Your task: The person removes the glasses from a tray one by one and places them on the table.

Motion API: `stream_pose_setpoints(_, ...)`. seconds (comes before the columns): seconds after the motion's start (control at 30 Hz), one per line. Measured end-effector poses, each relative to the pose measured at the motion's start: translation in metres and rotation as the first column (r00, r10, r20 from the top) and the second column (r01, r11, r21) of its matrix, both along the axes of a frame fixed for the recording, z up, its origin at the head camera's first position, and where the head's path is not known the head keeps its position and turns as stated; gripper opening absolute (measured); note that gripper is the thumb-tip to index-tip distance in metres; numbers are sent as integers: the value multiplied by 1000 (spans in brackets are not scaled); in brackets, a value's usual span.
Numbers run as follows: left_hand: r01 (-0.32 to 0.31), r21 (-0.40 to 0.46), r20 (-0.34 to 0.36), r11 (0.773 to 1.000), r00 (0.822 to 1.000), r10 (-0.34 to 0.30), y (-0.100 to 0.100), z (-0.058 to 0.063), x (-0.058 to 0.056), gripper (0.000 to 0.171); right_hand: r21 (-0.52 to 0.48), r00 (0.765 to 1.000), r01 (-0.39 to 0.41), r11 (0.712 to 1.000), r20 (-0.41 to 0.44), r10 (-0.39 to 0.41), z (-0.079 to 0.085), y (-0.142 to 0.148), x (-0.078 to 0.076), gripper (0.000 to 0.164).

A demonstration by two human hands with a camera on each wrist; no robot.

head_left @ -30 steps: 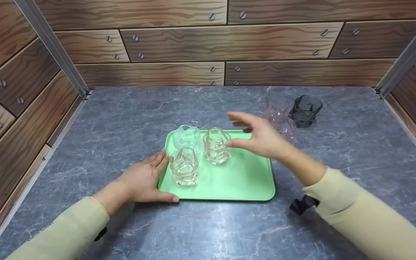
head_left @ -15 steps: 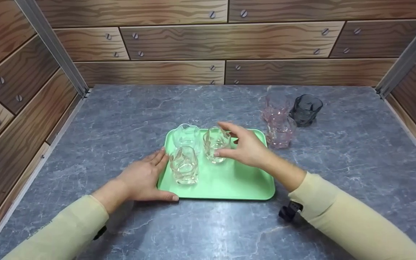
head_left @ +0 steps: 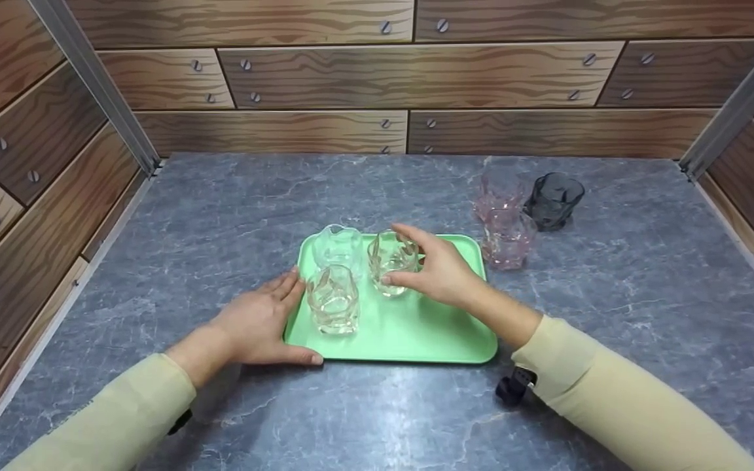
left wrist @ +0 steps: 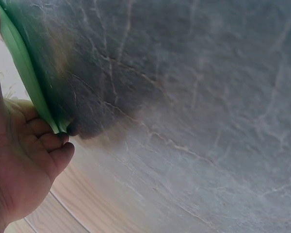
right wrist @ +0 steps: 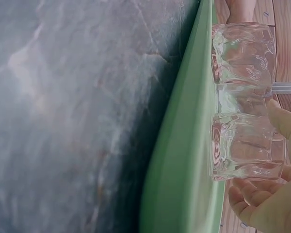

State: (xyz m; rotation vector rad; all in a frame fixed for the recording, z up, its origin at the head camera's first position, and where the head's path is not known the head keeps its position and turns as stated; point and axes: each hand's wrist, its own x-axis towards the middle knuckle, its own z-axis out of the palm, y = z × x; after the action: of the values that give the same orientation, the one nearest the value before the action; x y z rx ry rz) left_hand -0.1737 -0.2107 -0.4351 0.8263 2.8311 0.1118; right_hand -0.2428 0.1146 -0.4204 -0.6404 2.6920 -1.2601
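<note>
A light green tray (head_left: 429, 333) lies on the table with three clear drinking glasses on its left and middle parts. My left hand (head_left: 256, 327) holds the tray's near left corner, thumb along the front edge and fingers at the left side; the left wrist view shows its fingers (left wrist: 43, 136) bent at the rim. My right hand (head_left: 442, 268) grips the right-hand clear glass (head_left: 390, 258) from its right side, thumb in front and fingers behind, partly hidden. That glass stands upright on the tray. Left of it are a front clear glass (head_left: 334, 304) and a back clear glass (head_left: 338, 245).
Beyond the tray's right back corner stand a near pink glass (head_left: 509, 242), a far pink glass (head_left: 498, 196) and a dark grey glass (head_left: 554, 203). Wood-patterned walls (head_left: 351, 75) enclose the grey marbled table (head_left: 252, 190) at the back and sides.
My right hand has moved left and slightly down from above the tray's right part, and its thumb and fingers have closed around the right-hand clear glass. The left hand has stayed put.
</note>
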Motion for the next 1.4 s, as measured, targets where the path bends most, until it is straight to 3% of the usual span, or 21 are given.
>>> stream_pose_setpoints(0.43, -2, 23, -6, 1000, 1000, 3, 0, -1, -2, 136, -68, 1000, 17, 998, 6, -17, -1, 1, -1, 87)
stream_pose_setpoints(0.77, 3, 21, -8, 1000, 1000, -2, 1, 2, -4, 136, -149, 999, 5, 989, 39, 1, 3, 3, -2, 91)
stream_pose_setpoints(1.03, -1, 33, -11, 999, 1000, 1, 1, 0, -2, 136, -188, 998, 20, 982, 54, -10, 18, 8, 2, 86)
stream_pose_setpoints(1.4, -18, 39, 11, 999, 1000, 17, 0, -2, 0, 135, -260, 999, 10, 966, 34, -2, 54, 27, 2, 87)
